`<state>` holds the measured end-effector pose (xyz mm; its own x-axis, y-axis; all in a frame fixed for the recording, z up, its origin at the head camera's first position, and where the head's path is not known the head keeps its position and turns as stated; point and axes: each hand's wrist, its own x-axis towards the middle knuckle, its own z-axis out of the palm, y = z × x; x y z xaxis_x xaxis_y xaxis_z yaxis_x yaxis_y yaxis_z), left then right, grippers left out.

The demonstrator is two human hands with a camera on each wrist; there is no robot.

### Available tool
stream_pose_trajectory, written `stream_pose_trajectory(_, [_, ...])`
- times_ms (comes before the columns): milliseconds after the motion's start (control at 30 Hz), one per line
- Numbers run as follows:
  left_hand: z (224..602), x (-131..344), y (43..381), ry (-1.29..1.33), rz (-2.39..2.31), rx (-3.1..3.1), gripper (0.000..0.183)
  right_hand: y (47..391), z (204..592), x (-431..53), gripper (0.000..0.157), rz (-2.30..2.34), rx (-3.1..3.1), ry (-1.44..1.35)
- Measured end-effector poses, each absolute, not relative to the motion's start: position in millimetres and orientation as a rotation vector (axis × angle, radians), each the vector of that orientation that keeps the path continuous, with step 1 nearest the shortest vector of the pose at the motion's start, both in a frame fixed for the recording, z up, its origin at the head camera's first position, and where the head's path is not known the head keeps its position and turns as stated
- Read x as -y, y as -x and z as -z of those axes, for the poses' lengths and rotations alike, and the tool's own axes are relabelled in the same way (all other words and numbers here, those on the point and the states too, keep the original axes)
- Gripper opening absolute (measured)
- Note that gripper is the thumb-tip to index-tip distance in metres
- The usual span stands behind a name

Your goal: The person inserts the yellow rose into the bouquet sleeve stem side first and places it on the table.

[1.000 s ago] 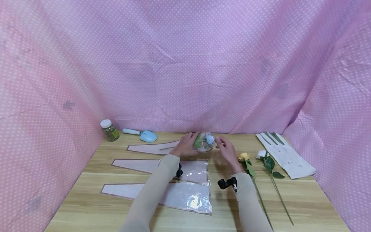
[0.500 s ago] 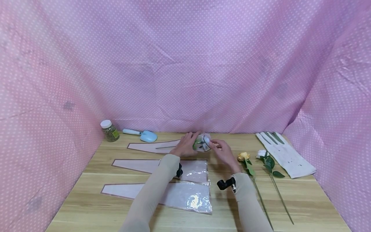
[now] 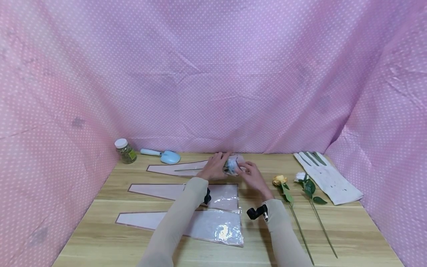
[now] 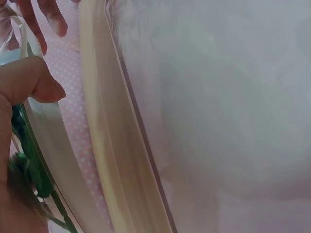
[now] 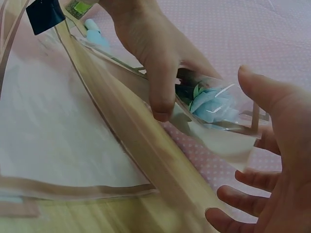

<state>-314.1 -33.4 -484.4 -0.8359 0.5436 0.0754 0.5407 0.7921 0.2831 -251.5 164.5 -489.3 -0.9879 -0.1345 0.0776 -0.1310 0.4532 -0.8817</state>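
Note:
At the table's back, a blue rose (image 5: 211,104) lies inside a clear, brown-edged flower sleeve (image 3: 160,169). Its stem runs left toward the narrow end. My left hand (image 3: 214,168) grips the sleeve just below the bloom; in the right wrist view its thumb lies across the near side and most fingers are behind. Green leaves (image 4: 36,174) show beside the thumb in the left wrist view. My right hand (image 5: 291,136) is around the sleeve's wide mouth, thumb and fingers spread apart with the corner between them. Whether a fingertip touches the plastic is unclear.
Two more flat sleeves, a middle one (image 3: 153,190) and a front one (image 3: 143,218), lie nearer. On the right are a yellow rose (image 3: 279,180), a white rose (image 3: 300,177) and a work glove (image 3: 328,181). A blue trowel (image 3: 170,157) and a jar (image 3: 126,152) stand back left.
The blue rose has slid left, deeper into the sleeve, its stem end further toward the narrow end. My right hand has moved left, pushed at the bloom and then spread its fingers. My left hand stays put.

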Motion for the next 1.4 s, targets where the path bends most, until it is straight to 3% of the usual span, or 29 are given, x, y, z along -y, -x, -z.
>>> stream_pose_trajectory(200, [486.9, 29.9, 316.4, -0.861, -0.361, -2.984, 0.104, 253.0, 494.8, -161.5, 0.051, 1.623, -2.656, 0.246])
stream_pose_trajectory(500, [493.0, 32.9, 326.0, -0.842, -0.378, -2.996, 0.103, 255.8, 503.4, -159.6, 0.027, 1.857, -2.734, 0.102])
stream_pose_trajectory(800, [499.7, 47.4, 330.2, -0.838, -0.389, -2.977, 0.103, 259.8, 511.2, -160.4, 0.016, 1.882, -2.732, -0.019])
stream_pose_trajectory(1200, [500.8, 59.9, 332.4, -0.798, -0.299, -2.97, 0.092, 260.3, 514.2, -161.0, 0.018, 1.877, -2.618, -0.213])
stream_pose_trajectory(1400, [495.6, 63.6, 331.8, -0.802, -0.373, -2.929, 0.099, 260.7, 514.5, -162.4, 0.024, 1.82, -2.603, -0.251])
